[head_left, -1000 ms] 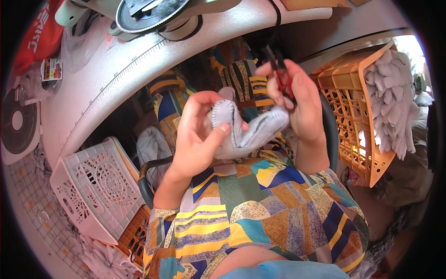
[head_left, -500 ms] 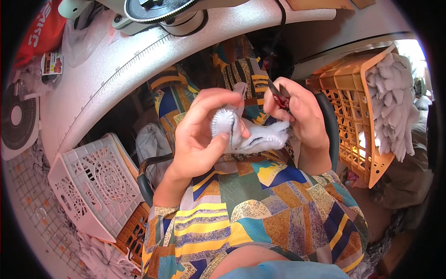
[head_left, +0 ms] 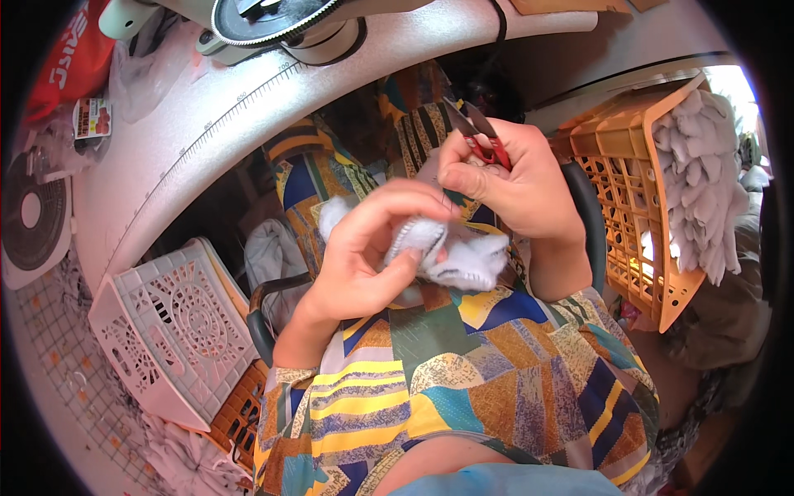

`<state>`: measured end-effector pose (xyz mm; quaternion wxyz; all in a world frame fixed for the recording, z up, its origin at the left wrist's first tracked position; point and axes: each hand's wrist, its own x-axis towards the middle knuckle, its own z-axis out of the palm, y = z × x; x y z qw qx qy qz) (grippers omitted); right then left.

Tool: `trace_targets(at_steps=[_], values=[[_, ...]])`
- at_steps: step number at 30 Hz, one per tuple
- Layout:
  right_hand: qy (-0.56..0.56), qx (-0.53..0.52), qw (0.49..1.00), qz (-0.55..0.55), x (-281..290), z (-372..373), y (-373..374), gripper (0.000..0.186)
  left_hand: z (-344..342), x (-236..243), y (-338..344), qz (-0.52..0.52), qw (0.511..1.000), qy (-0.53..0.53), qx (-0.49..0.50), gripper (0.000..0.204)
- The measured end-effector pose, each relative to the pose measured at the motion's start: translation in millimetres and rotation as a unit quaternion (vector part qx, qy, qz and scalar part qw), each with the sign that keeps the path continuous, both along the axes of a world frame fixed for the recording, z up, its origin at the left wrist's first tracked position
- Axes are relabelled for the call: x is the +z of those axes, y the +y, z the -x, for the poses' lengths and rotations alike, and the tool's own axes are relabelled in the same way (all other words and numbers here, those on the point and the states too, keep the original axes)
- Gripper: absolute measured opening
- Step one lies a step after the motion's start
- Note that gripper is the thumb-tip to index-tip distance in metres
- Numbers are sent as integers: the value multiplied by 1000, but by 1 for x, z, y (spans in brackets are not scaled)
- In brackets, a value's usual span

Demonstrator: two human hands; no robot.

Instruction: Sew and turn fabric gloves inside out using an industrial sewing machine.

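My left hand point(head_left: 364, 256) is closed round a soft white fabric piece point(head_left: 471, 263) with dark overcast stitching along its edges, bunched above my lap. Part of the fabric sticks out past the back of that hand, and some of it is hidden by the fingers. In my right hand point(head_left: 521, 178) is a pair of small scissors point(head_left: 488, 147) with red handles. Their dark blades point up and away from me, apart from the fabric. The right fingers curl round the handles, a little above and to the right of the left fingertips.
A silvery curved machine table point(head_left: 165, 124) with a toothed black wheel point(head_left: 273, 18) lies ahead and left. On the right stands an orange crate point(head_left: 616, 207) beside stacked white fabric pieces point(head_left: 701, 182). A white plastic crate point(head_left: 178, 322) stands at left near the chair's armrest point(head_left: 261, 331).
My right hand has lifted the scissors up and away from the fabric, with the blades swinging leftward. My left hand has shifted slightly and the fabric is bunched differently in it.
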<state>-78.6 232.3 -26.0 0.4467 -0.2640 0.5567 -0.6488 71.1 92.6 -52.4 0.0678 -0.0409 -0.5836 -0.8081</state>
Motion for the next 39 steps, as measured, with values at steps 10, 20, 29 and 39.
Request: trace_targets(at_steps=[10,20,29,39], values=[[56,-53,997,17,4,-3,20,32,1,11,3,13,996,-34,83,59],[69,43,994,-67,-24,-10,28,37,3,6,6,86,992,-5,90,62],[-39,28,999,-15,-15,-4,29,24,3,9,8,52,992,-27,110,65],[-22,-64,997,33,-13,3,20,14,3,4,7,12,998,-19,62,61]])
